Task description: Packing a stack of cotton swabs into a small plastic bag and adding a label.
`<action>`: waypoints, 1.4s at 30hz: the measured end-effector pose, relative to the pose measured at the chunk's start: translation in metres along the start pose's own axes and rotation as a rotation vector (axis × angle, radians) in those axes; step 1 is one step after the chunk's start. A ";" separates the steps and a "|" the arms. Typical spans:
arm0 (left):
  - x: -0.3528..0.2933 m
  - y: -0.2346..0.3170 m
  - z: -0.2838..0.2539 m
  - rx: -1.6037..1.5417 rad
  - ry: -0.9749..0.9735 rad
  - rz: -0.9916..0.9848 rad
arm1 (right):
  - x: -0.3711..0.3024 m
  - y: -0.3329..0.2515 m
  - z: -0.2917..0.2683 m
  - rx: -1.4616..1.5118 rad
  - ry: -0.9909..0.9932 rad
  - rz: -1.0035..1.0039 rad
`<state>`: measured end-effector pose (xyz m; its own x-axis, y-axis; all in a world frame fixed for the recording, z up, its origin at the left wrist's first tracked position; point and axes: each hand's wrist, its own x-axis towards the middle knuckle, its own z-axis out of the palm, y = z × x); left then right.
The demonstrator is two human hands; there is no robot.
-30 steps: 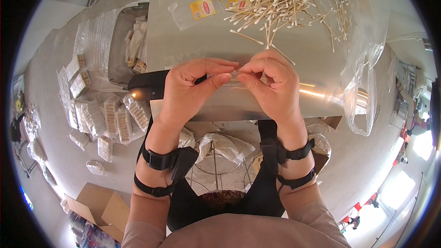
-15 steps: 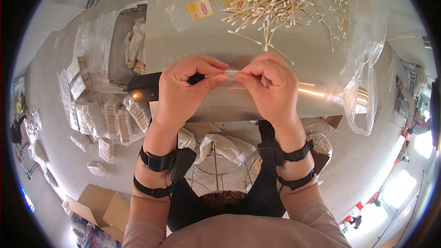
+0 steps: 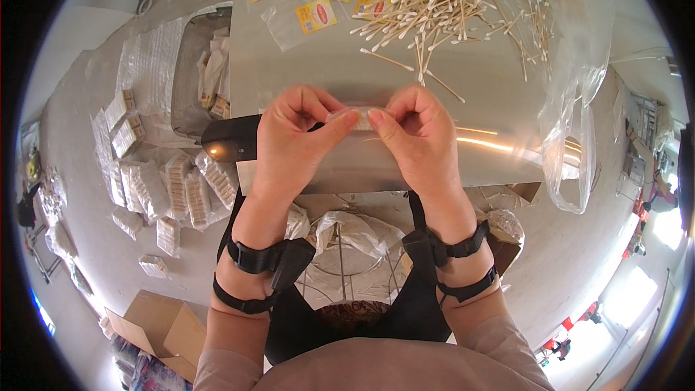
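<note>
Your right hand [image 3: 421,134] had shifted slightly left since the earlier frame; it and your left hand [image 3: 295,130] both pinched a small, pale, filmy packet [image 3: 363,122] above the smooth, reflective table [image 3: 311,71].

Exposure fine mid-frame, light soft and diffuse. Window-like patches [image 3: 628,300] at lower right clipped white. Streak glare on metal tabletop [image 3: 297,72], right of center; small orange hotspot on black object [image 3: 235,137], left of center. Plastic bag [image 3: 579,112], upper right, hazy with highlights. Fisheye: edges bend, corners black, rim soft. Small clear packet [image 3: 363,120] between left hand [image 3: 289,134] and right hand [image 3: 422,134]: low detail, slightly blurred.
</note>
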<state>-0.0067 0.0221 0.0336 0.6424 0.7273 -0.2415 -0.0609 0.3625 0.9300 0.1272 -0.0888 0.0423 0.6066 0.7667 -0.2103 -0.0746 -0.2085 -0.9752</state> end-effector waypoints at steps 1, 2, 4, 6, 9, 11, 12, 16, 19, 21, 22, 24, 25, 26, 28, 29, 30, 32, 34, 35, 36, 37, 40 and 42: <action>0.000 -0.001 0.002 0.000 -0.001 0.001 | 0.000 0.005 0.000 0.000 0.000 -0.001; 0.000 -0.002 0.004 0.022 0.009 0.021 | 0.001 0.011 0.001 0.082 0.002 -0.027; 0.000 -0.002 0.008 0.041 0.015 0.044 | 0.001 0.019 0.001 0.162 0.007 -0.056; -0.002 -0.003 0.006 0.018 0.016 0.002 | 0.000 0.024 0.009 0.165 0.023 -0.124; -0.003 0.000 0.005 0.019 0.014 -0.045 | 0.000 0.021 0.011 0.162 -0.018 -0.085; -0.002 -0.003 0.004 -0.035 0.007 -0.040 | -0.001 0.018 0.013 0.211 -0.019 -0.077; -0.001 -0.004 0.004 -0.092 -0.002 -0.033 | -0.001 0.017 0.014 0.258 -0.019 -0.072; -0.001 -0.006 0.003 -0.164 -0.010 -0.067 | -0.003 0.020 0.012 0.267 -0.024 -0.071; -0.005 -0.005 0.002 -0.180 -0.018 -0.094 | -0.007 0.012 0.010 0.294 -0.044 -0.023; -0.004 -0.004 0.003 -0.184 -0.019 -0.072 | -0.007 0.010 0.009 0.287 -0.066 -0.052; -0.005 -0.006 0.002 -0.183 -0.018 -0.072 | -0.007 0.011 0.009 0.289 -0.067 -0.051; -0.003 -0.010 -0.001 -0.221 -0.020 -0.067 | -0.006 0.014 0.008 0.268 -0.068 -0.091; -0.003 -0.010 0.000 -0.221 -0.023 -0.064 | -0.006 0.013 0.008 0.268 -0.067 -0.094; -0.004 -0.011 0.000 -0.192 -0.024 -0.052 | -0.006 0.013 0.009 0.284 -0.067 -0.070; -0.003 -0.011 0.000 -0.162 -0.028 -0.040 | -0.006 0.013 0.009 0.298 -0.065 -0.047; -0.004 -0.009 0.000 -0.154 -0.026 -0.037 | -0.006 0.013 0.008 0.280 -0.066 -0.067; -0.005 -0.009 0.001 -0.146 -0.025 -0.035 | -0.006 0.012 0.008 0.261 -0.068 -0.087; -0.004 -0.010 -0.001 -0.146 -0.038 -0.023 | -0.007 0.007 0.008 0.311 -0.078 -0.045; -0.003 -0.013 -0.001 -0.147 -0.054 -0.004 | -0.005 0.007 0.008 0.361 -0.089 -0.010; -0.004 -0.016 0.002 -0.170 -0.033 0.014 | -0.005 0.011 0.009 0.312 -0.073 -0.019; -0.005 -0.017 0.005 -0.194 -0.012 0.031 | -0.004 0.012 0.009 0.264 -0.057 -0.029; -0.006 -0.018 0.007 -0.194 -0.013 0.033 | -0.004 0.013 0.009 0.264 -0.057 -0.031; -0.010 -0.018 0.007 0.030 -0.074 0.112 | -0.006 0.014 0.013 0.180 -0.023 -0.087; -0.009 -0.018 0.008 -0.044 -0.085 0.090 | -0.003 0.020 0.011 0.101 -0.035 -0.189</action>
<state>-0.0048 0.0044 0.0211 0.6951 0.7068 -0.1312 -0.1535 0.3242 0.9335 0.1150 -0.0887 0.0227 0.5899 0.8072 -0.0237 -0.0423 0.0016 -0.9991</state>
